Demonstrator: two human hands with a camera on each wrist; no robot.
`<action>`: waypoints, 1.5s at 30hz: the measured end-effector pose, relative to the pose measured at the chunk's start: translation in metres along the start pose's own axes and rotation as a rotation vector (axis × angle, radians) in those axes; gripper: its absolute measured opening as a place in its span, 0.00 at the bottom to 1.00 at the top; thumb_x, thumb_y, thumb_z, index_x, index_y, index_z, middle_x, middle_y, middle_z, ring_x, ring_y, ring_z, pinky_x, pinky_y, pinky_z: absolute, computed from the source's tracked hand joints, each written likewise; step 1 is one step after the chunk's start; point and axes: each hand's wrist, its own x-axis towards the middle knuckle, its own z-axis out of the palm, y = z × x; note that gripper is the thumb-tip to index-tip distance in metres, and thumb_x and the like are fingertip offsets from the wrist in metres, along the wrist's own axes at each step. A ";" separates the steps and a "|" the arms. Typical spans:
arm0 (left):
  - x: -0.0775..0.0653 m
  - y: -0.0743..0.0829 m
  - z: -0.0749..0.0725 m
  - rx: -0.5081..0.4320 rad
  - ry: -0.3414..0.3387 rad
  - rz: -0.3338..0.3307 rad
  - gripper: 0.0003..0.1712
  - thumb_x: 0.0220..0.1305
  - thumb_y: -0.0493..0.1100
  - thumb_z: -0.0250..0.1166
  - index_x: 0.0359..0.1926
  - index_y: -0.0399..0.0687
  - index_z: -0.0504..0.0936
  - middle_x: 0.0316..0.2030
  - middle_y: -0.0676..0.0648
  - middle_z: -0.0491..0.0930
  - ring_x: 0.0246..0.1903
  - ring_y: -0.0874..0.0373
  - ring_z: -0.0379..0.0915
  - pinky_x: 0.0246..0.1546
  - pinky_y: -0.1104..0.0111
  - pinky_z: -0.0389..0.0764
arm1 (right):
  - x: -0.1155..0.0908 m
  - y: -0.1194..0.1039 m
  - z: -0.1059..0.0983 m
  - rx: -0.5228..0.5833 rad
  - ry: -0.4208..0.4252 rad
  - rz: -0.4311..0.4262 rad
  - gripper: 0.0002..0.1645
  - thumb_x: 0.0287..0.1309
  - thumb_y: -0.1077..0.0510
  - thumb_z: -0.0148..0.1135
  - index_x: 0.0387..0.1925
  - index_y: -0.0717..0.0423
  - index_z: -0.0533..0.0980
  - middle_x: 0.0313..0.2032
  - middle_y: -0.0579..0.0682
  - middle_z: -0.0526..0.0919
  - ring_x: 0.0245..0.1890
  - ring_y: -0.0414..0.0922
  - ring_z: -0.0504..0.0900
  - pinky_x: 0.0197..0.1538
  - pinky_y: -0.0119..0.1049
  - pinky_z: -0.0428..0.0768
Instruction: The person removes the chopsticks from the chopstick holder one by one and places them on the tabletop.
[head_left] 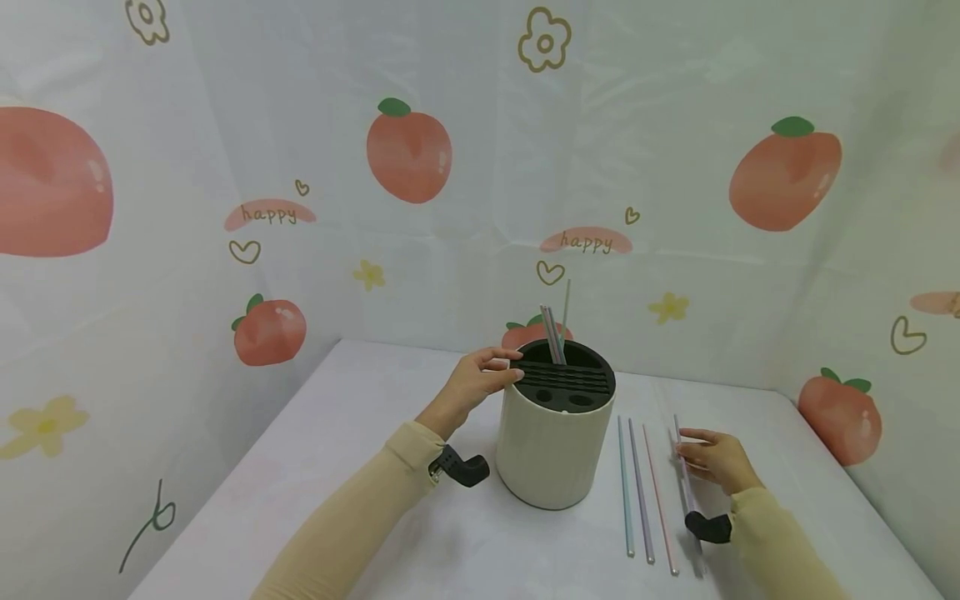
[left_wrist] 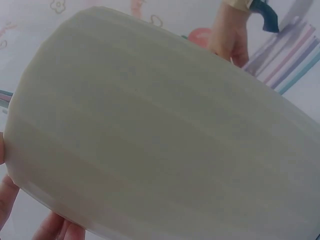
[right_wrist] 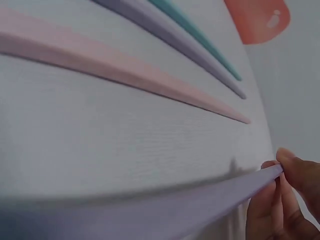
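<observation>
A cream utensil holder with a black slotted lid stands upright on the white table. My left hand touches the left side of its rim, fingertips at the lid's edge and fingers only slightly bent. To the right, my right hand pinches a purple chopstick near its far, thin end between thumb and fingers. That chopstick slants, its end raised over its shadow. Left of it, a pink chopstick, another purple chopstick and a teal chopstick lie side by side.
Several chopsticks, one of them pale green, lean in the lid's rear opening. Behind the table hangs a white curtain printed with peaches. A black wrist camera juts from my left wrist, close to the holder.
</observation>
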 end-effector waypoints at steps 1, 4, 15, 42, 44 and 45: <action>0.000 0.000 0.000 -0.002 0.000 0.000 0.19 0.60 0.44 0.67 0.53 0.51 0.82 0.57 0.38 0.73 0.55 0.47 0.73 0.57 0.54 0.75 | 0.000 0.002 0.002 -0.014 -0.001 -0.001 0.31 0.64 0.65 0.58 0.62 0.80 0.61 0.33 0.45 0.86 0.32 0.35 0.83 0.36 0.31 0.83; 0.000 0.000 0.000 -0.006 -0.001 0.005 0.19 0.60 0.44 0.68 0.53 0.51 0.82 0.57 0.38 0.73 0.55 0.47 0.73 0.57 0.53 0.75 | 0.001 0.005 0.007 -0.046 0.013 0.010 0.31 0.62 0.67 0.60 0.61 0.81 0.62 0.31 0.45 0.85 0.30 0.36 0.81 0.34 0.31 0.82; -0.001 0.001 0.000 -0.012 -0.002 -0.002 0.19 0.60 0.44 0.67 0.53 0.50 0.82 0.56 0.39 0.73 0.57 0.47 0.71 0.58 0.52 0.74 | 0.003 0.006 0.018 -0.108 0.045 0.049 0.35 0.56 0.65 0.67 0.61 0.78 0.64 0.32 0.49 0.84 0.30 0.38 0.80 0.34 0.31 0.83; -0.002 0.002 -0.001 0.005 -0.010 -0.003 0.18 0.61 0.45 0.67 0.53 0.52 0.82 0.57 0.39 0.73 0.58 0.46 0.70 0.58 0.50 0.73 | 0.013 0.004 0.023 -0.215 0.069 0.117 0.34 0.51 0.62 0.72 0.55 0.75 0.69 0.42 0.63 0.77 0.28 0.40 0.77 0.32 0.30 0.82; -0.002 0.002 -0.001 0.005 -0.010 -0.002 0.18 0.61 0.45 0.67 0.53 0.52 0.82 0.57 0.39 0.73 0.59 0.46 0.69 0.58 0.50 0.73 | 0.013 0.003 0.021 -0.166 0.054 0.136 0.35 0.52 0.61 0.71 0.57 0.75 0.67 0.37 0.58 0.79 0.28 0.40 0.78 0.33 0.30 0.82; -0.002 0.002 -0.001 0.007 -0.009 -0.001 0.18 0.61 0.45 0.67 0.53 0.52 0.82 0.57 0.39 0.73 0.59 0.46 0.69 0.58 0.50 0.73 | 0.013 0.002 0.020 -0.156 0.042 0.136 0.35 0.54 0.60 0.70 0.57 0.75 0.67 0.36 0.55 0.80 0.28 0.39 0.78 0.33 0.30 0.82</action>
